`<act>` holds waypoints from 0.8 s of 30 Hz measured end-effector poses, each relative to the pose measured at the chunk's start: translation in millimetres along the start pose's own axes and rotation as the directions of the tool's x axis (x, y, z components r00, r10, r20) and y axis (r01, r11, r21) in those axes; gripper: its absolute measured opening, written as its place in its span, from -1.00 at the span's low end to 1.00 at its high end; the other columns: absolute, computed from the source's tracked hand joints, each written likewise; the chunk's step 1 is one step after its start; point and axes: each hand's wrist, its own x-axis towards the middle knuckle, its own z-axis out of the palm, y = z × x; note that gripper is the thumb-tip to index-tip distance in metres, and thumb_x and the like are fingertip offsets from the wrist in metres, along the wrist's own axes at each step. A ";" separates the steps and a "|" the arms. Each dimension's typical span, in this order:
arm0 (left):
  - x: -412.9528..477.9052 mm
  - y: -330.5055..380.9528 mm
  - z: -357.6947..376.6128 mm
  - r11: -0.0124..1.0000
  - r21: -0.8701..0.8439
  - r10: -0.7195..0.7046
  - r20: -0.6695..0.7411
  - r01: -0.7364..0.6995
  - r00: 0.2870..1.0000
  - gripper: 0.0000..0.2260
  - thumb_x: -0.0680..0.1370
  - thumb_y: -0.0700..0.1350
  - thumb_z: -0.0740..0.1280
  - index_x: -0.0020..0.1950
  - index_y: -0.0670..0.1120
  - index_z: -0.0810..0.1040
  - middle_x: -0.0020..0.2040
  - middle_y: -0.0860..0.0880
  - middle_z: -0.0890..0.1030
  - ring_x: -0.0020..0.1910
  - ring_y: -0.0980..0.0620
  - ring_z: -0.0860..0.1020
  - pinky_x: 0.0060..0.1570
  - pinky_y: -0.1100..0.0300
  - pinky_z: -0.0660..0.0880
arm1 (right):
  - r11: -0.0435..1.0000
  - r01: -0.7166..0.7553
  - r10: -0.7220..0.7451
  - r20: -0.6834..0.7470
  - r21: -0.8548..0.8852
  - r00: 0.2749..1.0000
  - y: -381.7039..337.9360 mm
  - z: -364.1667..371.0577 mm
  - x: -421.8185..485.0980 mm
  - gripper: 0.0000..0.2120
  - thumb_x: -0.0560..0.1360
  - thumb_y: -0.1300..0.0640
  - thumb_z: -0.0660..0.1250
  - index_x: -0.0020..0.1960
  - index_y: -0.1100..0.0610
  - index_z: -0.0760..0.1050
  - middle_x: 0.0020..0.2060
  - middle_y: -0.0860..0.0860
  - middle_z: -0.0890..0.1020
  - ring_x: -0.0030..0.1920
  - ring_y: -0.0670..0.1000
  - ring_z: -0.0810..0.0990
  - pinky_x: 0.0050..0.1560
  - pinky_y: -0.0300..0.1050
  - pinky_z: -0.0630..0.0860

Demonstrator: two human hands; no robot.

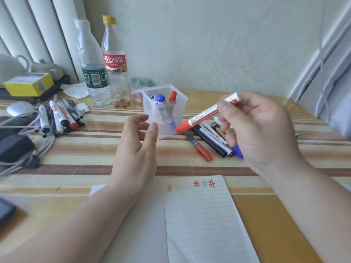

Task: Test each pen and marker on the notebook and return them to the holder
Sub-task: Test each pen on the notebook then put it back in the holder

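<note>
While the clear holder [149, 108] holds a blue-capped marker [160, 98] and a red-topped marker [172, 96], right hand [262, 130] pinches the red-capped marker [201, 115] slantwise, cap down-left of the grip; left hand [134, 149] loose, empty.

holder [180, 114]: clear plastic, smooth, faintly frosted walls
red marker [201, 115]: glossy plastic cap and barrel, printed white label wrap
notebook [201, 215]: matt ruled paper
table cover [85, 149]: striped, woven-looking texture, slight sheen
water bottle [93, 59]: thin clear plastic, ribbed, glossy label
cola bottle [114, 76]: clear smooth plastic, glossy label
yellow box [28, 86]: matt card
tissue [76, 90]: crumpled soft paper
</note>
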 end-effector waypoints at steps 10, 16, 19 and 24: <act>4.7 -0.5 -9.6 0.992 0.117 -0.016 -0.163 0.035 0.987 -0.80 0.70 -0.03 0.16 -0.13 0.11 0.38 -0.16 0.09 0.54 -0.13 0.09 0.50 -0.20 0.40 0.36 | 0.893 0.301 -0.340 -0.063 -0.335 0.938 -15.6 35.3 82.5 -0.92 0.51 0.07 0.40 -0.09 0.09 0.58 -0.32 0.00 0.65 -0.34 0.02 0.60 -0.20 0.14 0.61; 5.5 0.6 -6.0 0.982 0.185 -0.007 -0.118 0.029 0.993 -0.73 0.68 -0.01 0.20 -0.22 0.04 0.37 -0.30 0.07 0.48 -0.27 0.23 0.44 -0.29 0.42 0.35 | 0.856 0.189 -0.165 0.092 -0.481 0.982 4.1 51.2 89.4 -0.88 0.50 0.07 0.43 -0.01 0.09 0.61 -0.26 0.05 0.70 -0.34 0.04 0.64 -0.12 -0.04 0.63; 4.2 0.8 -5.4 0.976 0.216 0.010 -0.094 0.011 0.995 -0.73 0.66 0.00 0.25 -0.23 -0.02 0.39 -0.34 0.06 0.46 -0.27 0.16 0.44 -0.33 0.38 0.35 | 0.856 0.144 -0.117 0.086 -0.496 0.989 6.5 45.9 81.9 -0.81 0.49 0.08 0.47 0.08 0.07 0.59 -0.25 -0.05 0.69 -0.32 -0.10 0.63 -0.10 -0.18 0.57; 0.7 2.8 -4.6 0.974 0.223 0.048 -0.014 -0.043 0.999 -0.63 0.62 -0.03 0.32 -0.31 -0.15 0.33 -0.45 0.03 0.34 -0.39 0.07 0.33 -0.39 0.30 0.30 | 0.728 -0.003 0.102 0.103 -0.685 0.989 14.0 22.7 54.6 -0.93 0.47 0.04 0.49 -0.14 -0.01 0.61 -0.25 -0.13 0.63 -0.25 -0.14 0.59 -0.24 -0.25 0.42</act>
